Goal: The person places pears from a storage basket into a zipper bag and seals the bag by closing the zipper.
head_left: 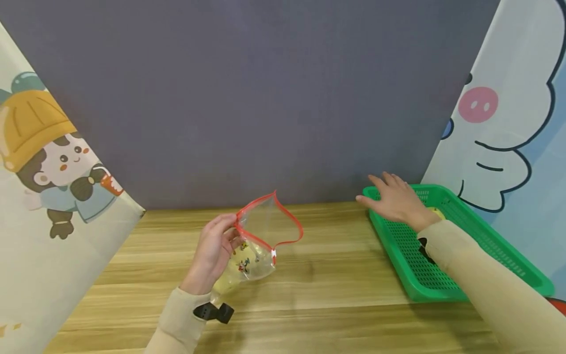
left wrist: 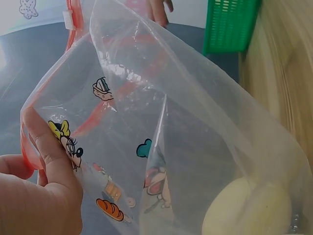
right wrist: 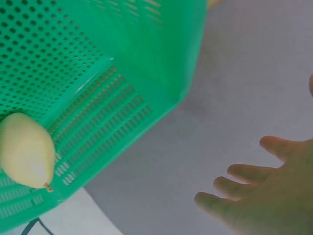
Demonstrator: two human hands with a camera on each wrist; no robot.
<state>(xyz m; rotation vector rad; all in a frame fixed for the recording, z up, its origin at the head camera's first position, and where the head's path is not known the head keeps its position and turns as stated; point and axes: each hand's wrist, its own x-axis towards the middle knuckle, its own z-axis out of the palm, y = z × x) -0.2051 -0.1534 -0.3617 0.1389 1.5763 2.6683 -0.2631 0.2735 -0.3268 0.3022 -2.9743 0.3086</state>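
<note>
My left hand (head_left: 214, 248) pinches the rim of a clear plastic zip bag (head_left: 261, 263) printed with cartoon figures. Its red zip edge (left wrist: 33, 159) lies between my thumb and fingers, and the mouth of the bag gapes. Low inside the bag, pale yellow, rounded fruit (left wrist: 249, 208) shows through the plastic. My right hand (head_left: 395, 201) is held over the far left corner of a green plastic basket (head_left: 398, 260), fingers spread and holding nothing. In the right wrist view a pale yellow, pear-shaped fruit (right wrist: 27, 149) with a short stem lies in the basket.
The wooden table (head_left: 327, 290) runs back to a grey wall panel (head_left: 274, 103). Printed cartoon panels stand at the left (head_left: 53, 206) and right (head_left: 508, 128), the right one close to the basket. Something red (head_left: 558, 306) shows at the right edge.
</note>
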